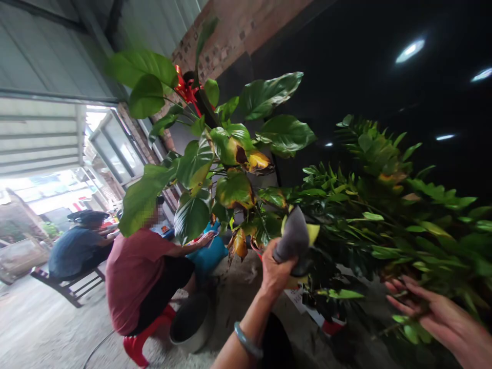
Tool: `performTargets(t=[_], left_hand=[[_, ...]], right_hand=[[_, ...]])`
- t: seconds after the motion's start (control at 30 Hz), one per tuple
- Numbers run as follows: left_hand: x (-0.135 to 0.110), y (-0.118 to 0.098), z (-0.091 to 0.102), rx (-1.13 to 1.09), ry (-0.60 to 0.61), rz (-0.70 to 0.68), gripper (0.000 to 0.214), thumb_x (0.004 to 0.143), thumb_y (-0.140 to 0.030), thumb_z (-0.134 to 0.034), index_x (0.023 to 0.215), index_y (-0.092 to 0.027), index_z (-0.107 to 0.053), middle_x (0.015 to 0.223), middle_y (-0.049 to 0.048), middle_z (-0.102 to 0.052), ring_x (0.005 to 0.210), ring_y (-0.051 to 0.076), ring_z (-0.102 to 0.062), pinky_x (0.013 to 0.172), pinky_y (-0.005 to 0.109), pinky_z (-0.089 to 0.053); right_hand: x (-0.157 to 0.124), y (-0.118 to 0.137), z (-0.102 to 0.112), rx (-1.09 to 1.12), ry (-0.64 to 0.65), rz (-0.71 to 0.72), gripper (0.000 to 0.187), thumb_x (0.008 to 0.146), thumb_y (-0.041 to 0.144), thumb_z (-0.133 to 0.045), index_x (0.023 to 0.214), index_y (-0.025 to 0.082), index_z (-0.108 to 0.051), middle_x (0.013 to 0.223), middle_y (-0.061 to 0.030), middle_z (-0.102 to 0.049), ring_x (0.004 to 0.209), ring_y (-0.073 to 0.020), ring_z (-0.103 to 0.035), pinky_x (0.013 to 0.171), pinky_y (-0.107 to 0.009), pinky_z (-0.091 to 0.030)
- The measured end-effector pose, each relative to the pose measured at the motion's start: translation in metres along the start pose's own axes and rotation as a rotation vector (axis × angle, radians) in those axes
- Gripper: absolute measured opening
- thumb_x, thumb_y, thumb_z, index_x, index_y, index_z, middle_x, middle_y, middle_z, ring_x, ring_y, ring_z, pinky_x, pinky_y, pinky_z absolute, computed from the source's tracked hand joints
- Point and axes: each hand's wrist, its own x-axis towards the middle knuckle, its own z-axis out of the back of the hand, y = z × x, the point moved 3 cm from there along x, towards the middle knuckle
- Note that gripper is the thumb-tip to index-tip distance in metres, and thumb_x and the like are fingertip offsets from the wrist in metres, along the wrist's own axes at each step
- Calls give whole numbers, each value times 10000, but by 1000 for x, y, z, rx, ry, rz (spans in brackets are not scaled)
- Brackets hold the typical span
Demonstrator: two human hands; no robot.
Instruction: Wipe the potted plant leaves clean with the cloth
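Note:
My left hand (279,269), with a pale bangle (248,341) on its wrist, is closed around a folded grey cloth (294,233). A yellow patch shows at the cloth's edge; whether it belongs to the cloth or a leaf behind I cannot tell. The cloth is beside the lower leaves of a large broad-leaved plant (234,189), some of them yellow and brown. At the lower right, my right hand (430,305) has its fingers curled around a thin stem (403,297) of a bushy small-leaved plant (369,205). Foliage shadow partly obscures those fingers.
A person in a red shirt (140,279) sits on a red stool (146,338) at left, an arm reaching toward the large plant. Another person (80,246) sits on a wooden bench (73,289) farther back. A bucket (192,325) stands on the floor; a dark glossy wall (357,66) rises behind the plants.

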Motion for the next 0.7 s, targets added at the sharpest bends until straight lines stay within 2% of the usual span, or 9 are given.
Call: performTargets(t=[0.1, 0.17, 0.23, 0.33, 0.4, 0.43, 0.57, 0.63, 0.7], left_hand=[[-19, 22, -17, 83, 287, 151, 346, 411, -87, -775, 738, -163, -697, 639, -60, -605, 646, 116, -506, 626, 215, -426], [-22, 12, -23, 49, 378, 100, 392, 416, -104, -795, 795, -168, -718, 710, -42, -645, 696, 134, -543, 677, 230, -453], [-13, -13, -23, -52, 305, -30, 425, 461, -191, -822, 870, -174, -712, 795, -18, -663, 755, 152, -572, 739, 250, -476], [8, -41, -21, -143, 83, -178, 425, 555, -332, -816, 929, -182, -682, 813, -15, -642, 750, 145, -569, 738, 253, -482], [12, -35, -22, -122, 9, -177, 403, 594, -333, -786, 951, -184, -674, 798, -23, -634, 734, 136, -561, 724, 248, -477], [10, -25, -23, -81, 30, -139, 396, 580, -296, -783, 944, -182, -677, 787, -27, -635, 733, 136, -560, 725, 248, -474], [-14, 19, -30, 187, 408, 72, 417, 424, -127, -798, 828, -181, -713, 749, -35, -657, 745, 158, -575, 745, 262, -469], [-20, 14, -32, 204, 543, 61, 432, 402, -135, -812, 822, -185, -724, 778, -23, -676, 768, 174, -587, 767, 273, -473], [-13, -10, -36, 75, 524, -16, 442, 439, -201, -822, 869, -179, -721, 827, -1, -682, 789, 180, -591, 778, 280, -477]], right_hand=[[0, -2, 1, 17, -48, -7, 289, 708, -90, -488, 683, 195, -528, 449, 0, -611, 372, -189, -608, 353, -296, -543], [0, -3, 2, 20, -62, -6, 286, 713, -85, -499, 672, 197, -518, 433, 6, -600, 356, -189, -597, 339, -294, -537], [-2, -3, 3, 21, -61, -8, 286, 722, -84, -493, 670, 196, -516, 430, 3, -599, 360, -186, -599, 343, -290, -540], [-3, -2, 2, 12, -54, -13, 296, 718, -97, -479, 690, 193, -528, 435, 6, -603, 365, -175, -603, 348, -267, -537], [-2, -3, 2, 8, -50, -11, 293, 723, -90, -487, 698, 199, -529, 438, 12, -605, 361, -174, -601, 342, -258, -531], [-2, -3, 2, 8, -48, -7, 287, 726, -83, -495, 703, 201, -530, 439, 15, -605, 358, -173, -599, 338, -256, -528], [0, -4, 4, 18, -38, 7, 276, 709, -80, -523, 737, 194, -546, 466, 16, -625, 365, -171, -599, 342, -259, -529], [1, -4, 5, 23, -35, 9, 289, 683, -90, -528, 746, 191, -555, 482, 14, -633, 373, -175, -603, 340, -260, -527], [3, -6, 7, 29, -30, 12, 295, 658, -91, -543, 733, 193, -563, 489, 13, -632, 383, -177, -608, 345, -257, -527]])
